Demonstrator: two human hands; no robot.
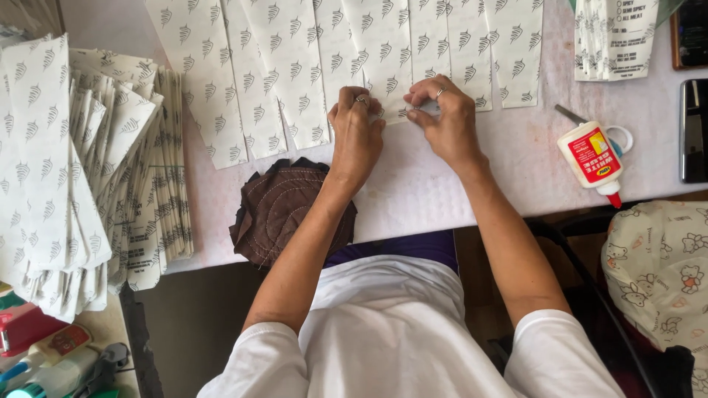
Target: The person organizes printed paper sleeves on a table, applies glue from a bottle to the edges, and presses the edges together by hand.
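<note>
Both hands work at the near end of one white paper bag [383, 55] printed with small grey leaf marks, one of a row of overlapping bags laid flat on the table. My left hand [357, 133] pinches the bag's bottom edge with fingers curled, a ring on one finger. My right hand [442, 118] pinches the same edge from the right, fingertips meeting those of the left hand. The edge itself is mostly hidden under the fingers.
A tall fanned stack of the same bags [74, 169] fills the left. A brown quilted cloth pad [284, 210] lies near my left forearm. A white glue bottle with red label [592, 158] and scissors [590, 124] sit right; phones [695, 129] at the far right.
</note>
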